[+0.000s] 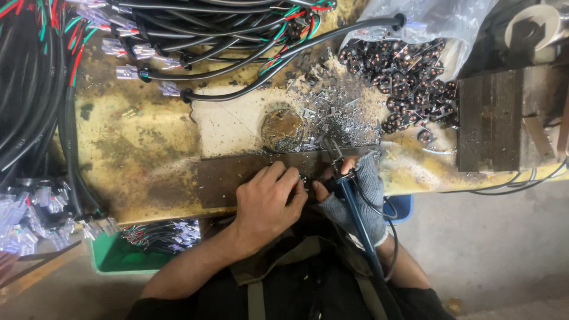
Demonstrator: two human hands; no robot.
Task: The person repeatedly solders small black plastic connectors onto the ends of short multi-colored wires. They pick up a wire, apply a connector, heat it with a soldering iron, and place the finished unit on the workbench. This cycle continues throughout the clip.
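Left hand pinching small black part; gloved right hand gripping pliers; metal scraps beyond.

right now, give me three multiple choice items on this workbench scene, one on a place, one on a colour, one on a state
1. Where does the heap of small black plug inserts with copper pins lie?
A. far right of the bench, by the clear plastic bag
B. in the green bin
C. on the floor

2. What colour is the knitted fingerless glove on the right hand?
A. red
B. grey
C. yellow

3. How is the bare left hand?
A. flat and open
B. raised off the bench
C. fingers curled on a small dark part

Answers: 1 A, the heap spills from the bag there. 2 B, the knit is grey. 3 C, the fingertips pinch at the bench edge.
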